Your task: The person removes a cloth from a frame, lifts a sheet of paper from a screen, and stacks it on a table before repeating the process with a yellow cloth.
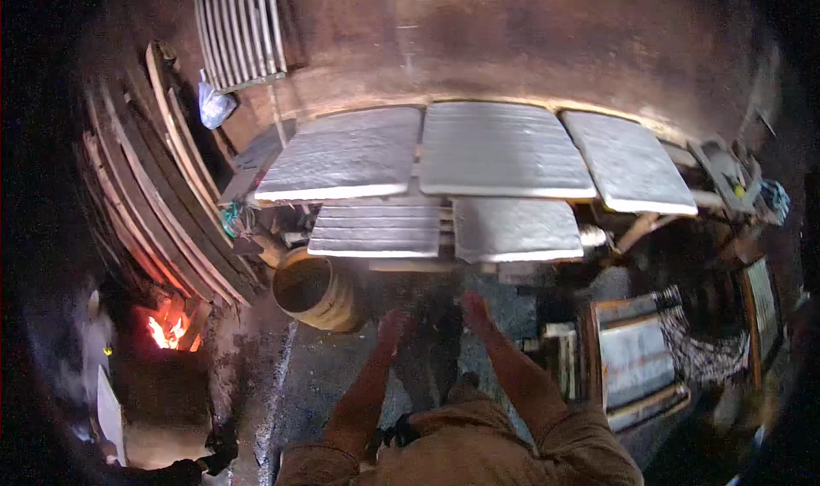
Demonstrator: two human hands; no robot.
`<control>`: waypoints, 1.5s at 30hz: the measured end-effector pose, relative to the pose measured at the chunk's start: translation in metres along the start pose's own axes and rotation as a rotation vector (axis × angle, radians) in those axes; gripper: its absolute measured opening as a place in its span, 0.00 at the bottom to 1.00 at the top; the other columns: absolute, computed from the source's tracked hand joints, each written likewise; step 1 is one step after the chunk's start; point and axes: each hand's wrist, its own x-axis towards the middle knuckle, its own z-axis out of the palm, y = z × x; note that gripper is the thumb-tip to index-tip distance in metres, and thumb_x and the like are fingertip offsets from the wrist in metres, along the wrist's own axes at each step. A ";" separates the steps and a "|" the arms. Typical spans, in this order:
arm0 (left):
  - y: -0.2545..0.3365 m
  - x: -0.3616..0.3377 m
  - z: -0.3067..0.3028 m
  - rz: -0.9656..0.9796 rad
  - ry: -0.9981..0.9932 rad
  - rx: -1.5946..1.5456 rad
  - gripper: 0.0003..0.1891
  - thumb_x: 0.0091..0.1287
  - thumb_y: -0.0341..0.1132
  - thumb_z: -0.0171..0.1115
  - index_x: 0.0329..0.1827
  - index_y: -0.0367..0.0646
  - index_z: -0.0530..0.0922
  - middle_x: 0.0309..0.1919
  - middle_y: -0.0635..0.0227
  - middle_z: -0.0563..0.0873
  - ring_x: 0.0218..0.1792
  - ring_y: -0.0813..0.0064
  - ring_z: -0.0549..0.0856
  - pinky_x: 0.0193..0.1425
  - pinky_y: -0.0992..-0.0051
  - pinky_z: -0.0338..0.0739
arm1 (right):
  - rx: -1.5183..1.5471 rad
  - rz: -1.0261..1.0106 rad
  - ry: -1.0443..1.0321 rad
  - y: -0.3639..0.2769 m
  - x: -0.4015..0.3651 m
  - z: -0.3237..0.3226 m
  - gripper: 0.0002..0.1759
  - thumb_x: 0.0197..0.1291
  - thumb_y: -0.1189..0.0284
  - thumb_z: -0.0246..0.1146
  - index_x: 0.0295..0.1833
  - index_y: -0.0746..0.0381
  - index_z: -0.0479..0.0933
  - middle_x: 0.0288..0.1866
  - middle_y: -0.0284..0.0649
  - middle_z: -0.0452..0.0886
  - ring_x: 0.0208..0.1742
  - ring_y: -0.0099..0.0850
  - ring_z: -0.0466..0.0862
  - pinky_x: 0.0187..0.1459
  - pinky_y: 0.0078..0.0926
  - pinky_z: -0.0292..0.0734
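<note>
My left hand and my right hand reach forward, low in front of the rack. Both are dim and blurred, so their fingers cannot be made out, and I see nothing held in either. Closest to my left hand is a tan round bin, which stands on the floor and looks dark inside. Beyond the hands, three pale flat slabs lie side by side: a left slab, a middle slab and a right slab. Lower and nearer are a ridged slab and a smoother slab.
A fire burns in an opening at the left. Long curved boards lean above it. At the right stand a framed panel and some netting. A plastic bag hangs by a slatted panel. A dark sleeve shows lower left.
</note>
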 end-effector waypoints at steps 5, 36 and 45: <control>0.047 -0.087 0.139 -0.224 0.126 0.055 0.21 0.64 0.45 0.51 0.54 0.39 0.70 0.46 0.62 0.77 0.45 0.66 0.76 0.51 0.61 0.70 | -0.100 0.052 0.253 -0.017 -0.108 -0.052 0.24 0.54 0.55 0.60 0.51 0.58 0.71 0.43 0.32 0.75 0.46 0.25 0.75 0.35 0.35 0.73; -0.179 -0.387 0.738 -0.688 -0.505 0.388 0.15 0.61 0.42 0.57 0.47 0.45 0.75 0.36 0.72 0.81 0.31 0.79 0.80 0.31 0.77 0.74 | 0.215 0.057 1.211 -0.210 -0.877 -0.403 0.20 0.59 0.65 0.50 0.54 0.63 0.66 0.41 0.44 0.78 0.28 0.33 0.80 0.23 0.25 0.75; -0.267 -0.289 0.906 -0.193 -0.720 0.585 0.16 0.59 0.38 0.50 0.49 0.46 0.75 0.45 0.66 0.81 0.41 0.64 0.80 0.46 0.66 0.73 | 0.221 0.048 1.369 -0.243 -0.922 -0.502 0.20 0.56 0.62 0.58 0.50 0.63 0.68 0.38 0.45 0.78 0.26 0.34 0.80 0.22 0.27 0.76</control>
